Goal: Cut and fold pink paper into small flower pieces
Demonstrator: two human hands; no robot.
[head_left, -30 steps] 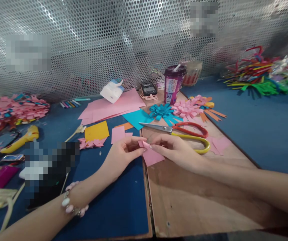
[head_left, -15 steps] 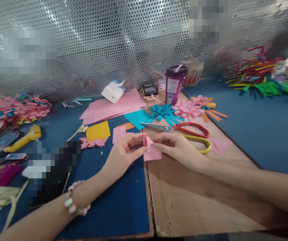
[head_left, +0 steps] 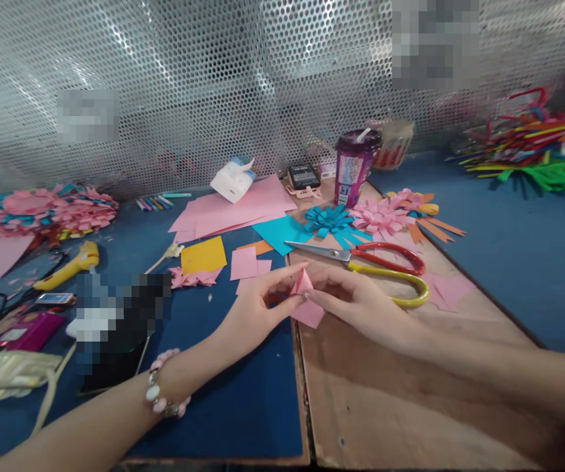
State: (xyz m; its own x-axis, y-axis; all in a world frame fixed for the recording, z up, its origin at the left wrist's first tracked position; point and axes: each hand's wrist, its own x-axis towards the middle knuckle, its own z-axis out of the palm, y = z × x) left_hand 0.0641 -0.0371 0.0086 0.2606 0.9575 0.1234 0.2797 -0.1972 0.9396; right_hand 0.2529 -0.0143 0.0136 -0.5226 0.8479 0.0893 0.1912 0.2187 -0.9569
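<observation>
Between my fingertips is a small pink paper piece (head_left: 308, 312), its top folded into a pointed cone and its lower part flat. My left hand (head_left: 261, 303) pinches it from the left, with a beaded bracelet on that wrist. From the right, my right hand (head_left: 349, 298) pinches the same paper, thumb against the fold. Just beyond my right hand lie scissors (head_left: 334, 252) with one red and one yellow handle. Small pink paper squares (head_left: 244, 263) lie beyond my left hand, beside a yellow paper square (head_left: 204, 254) and folded pink pieces (head_left: 196, 278).
A purple lidded cup (head_left: 354, 172) stands at the back near paper flowers (head_left: 381, 216) and a blue sheet (head_left: 282, 233). At left are a yellow glue gun (head_left: 73, 265), a dark phone-like device (head_left: 115, 360) and cables. A perforated metal wall (head_left: 174, 85) closes the back.
The pink paper's upper part has been folded over into a tighter point, and its lower part is tilted. The whole scene has shifted slightly right in view.
</observation>
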